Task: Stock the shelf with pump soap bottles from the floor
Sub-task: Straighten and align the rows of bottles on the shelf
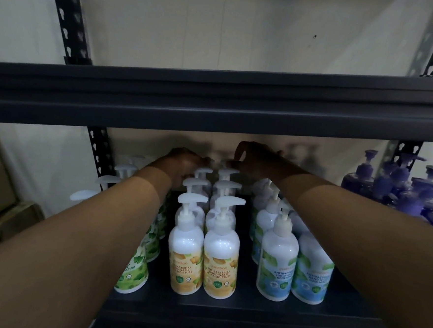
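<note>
At centre frame, deep in shelf [225, 311]: reaching over yellow-label bottles [186, 254].
Pinching rearmost pump head [227, 164] with right hand [255, 160]; curling left hand [184, 165] alongside, grip there untellable.

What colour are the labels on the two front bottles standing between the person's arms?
Yellow-orange labels on white bottles, clearest in the head view.

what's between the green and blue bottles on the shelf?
Two front-to-back rows of yellow bottles stand between the green bottles and blue bottles, seen in the head view.
</note>
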{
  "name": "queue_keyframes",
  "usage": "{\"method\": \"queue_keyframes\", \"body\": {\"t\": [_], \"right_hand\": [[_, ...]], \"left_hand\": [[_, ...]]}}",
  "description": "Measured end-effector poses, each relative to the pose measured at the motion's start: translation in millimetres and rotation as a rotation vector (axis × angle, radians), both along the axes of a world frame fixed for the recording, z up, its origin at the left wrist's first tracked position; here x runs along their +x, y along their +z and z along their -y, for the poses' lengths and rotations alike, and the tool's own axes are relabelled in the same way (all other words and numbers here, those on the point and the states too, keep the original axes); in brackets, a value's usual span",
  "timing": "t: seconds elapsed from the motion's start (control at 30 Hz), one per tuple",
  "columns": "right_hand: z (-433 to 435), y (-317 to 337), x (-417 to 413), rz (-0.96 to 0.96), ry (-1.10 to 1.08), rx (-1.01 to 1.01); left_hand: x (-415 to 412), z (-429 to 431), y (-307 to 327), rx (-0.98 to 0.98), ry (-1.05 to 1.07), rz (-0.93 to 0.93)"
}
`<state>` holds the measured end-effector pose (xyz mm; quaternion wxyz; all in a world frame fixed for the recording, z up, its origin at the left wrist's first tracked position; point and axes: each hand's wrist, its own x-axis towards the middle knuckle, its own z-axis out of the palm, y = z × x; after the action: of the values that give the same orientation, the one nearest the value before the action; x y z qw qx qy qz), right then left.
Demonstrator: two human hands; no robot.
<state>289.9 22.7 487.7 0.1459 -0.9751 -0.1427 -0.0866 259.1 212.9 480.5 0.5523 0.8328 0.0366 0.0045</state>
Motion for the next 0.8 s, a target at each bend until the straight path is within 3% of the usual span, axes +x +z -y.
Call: {"method": "queue_keyframes", "body": {"t": [0.17, 0.37, 0.47, 0.53, 0.8], "right_hand": [[8, 4, -2, 0.0, 0.037, 0.078], [42, 19, -44, 0.038, 0.059, 0.246], [62, 23, -83, 0.053, 0.036, 0.168], [76, 22, -110, 0.07, 0.04, 0.123], [130, 4, -184, 0.057, 0.024, 0.532]], "left_hand": [[2, -1, -4, 0.055, 0.03, 0.028], [-33, 12, 14, 0.298, 0.147, 0.221], [-70, 26, 19, 0.357, 0.142, 0.318], [-101, 39, 19, 0.337, 0.105, 0.369], [-175, 91, 7, 0.102, -0.096, 0.469]]}}
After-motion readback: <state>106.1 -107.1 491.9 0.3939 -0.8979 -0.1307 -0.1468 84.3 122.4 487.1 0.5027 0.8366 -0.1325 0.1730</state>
